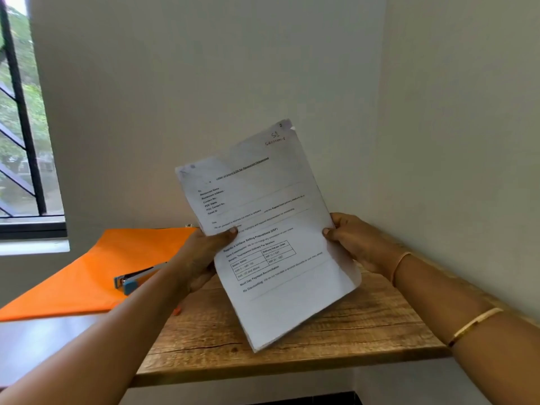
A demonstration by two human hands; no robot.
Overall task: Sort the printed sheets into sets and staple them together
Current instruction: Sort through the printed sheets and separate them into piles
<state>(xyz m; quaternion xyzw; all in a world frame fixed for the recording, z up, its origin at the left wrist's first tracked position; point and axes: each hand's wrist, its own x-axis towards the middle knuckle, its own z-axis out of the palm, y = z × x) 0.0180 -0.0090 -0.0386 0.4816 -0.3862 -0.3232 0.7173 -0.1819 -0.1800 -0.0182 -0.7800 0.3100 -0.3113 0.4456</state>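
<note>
I hold a stack of printed sheets (268, 229) upright and tilted above the wooden table (321, 331). The top page carries typed text, a small table and a handwritten note near its top right corner. My left hand (201, 258) grips the stack's left edge, thumb on the front. At the right edge my right hand (353, 241) pinches the stack with its thumb in front. A blue and grey stapler (136, 277) lies on the table to the left, partly behind my left forearm.
An orange folder (96, 273) lies flat at the table's left, under the stapler. White walls close the corner behind and to the right. A barred window (20, 127) is at far left. The table's front edge runs below the sheets.
</note>
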